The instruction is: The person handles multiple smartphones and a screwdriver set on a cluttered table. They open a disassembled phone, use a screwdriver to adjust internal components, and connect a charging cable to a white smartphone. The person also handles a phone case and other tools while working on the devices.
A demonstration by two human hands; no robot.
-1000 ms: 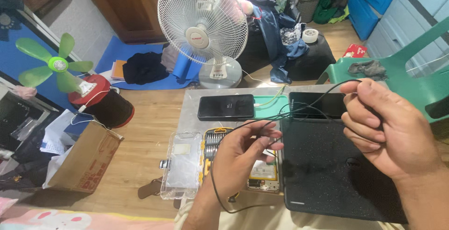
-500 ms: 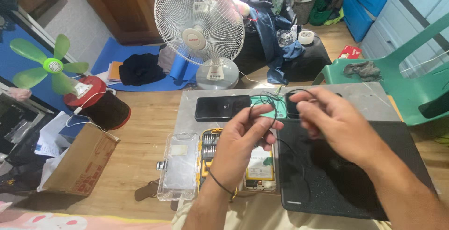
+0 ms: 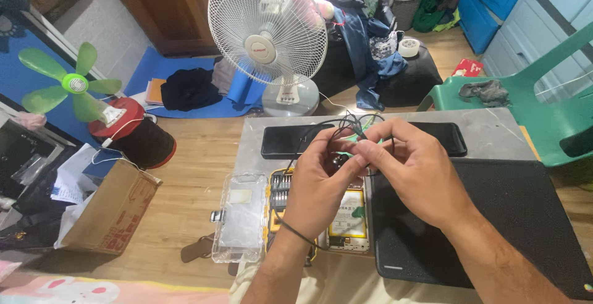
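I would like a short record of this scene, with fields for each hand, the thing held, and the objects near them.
left hand: raised over the table, fingers pinching a thin black cable
right hand: meets the left, fingertips on the same cable
cable: gathered in loops between both hands
under the hands: opened phone showing its battery, yellow tool case with clear lid open
right of it: black mat
behind: two dark phones lying flat on the grey table
further back: white standing fan, green plastic chair
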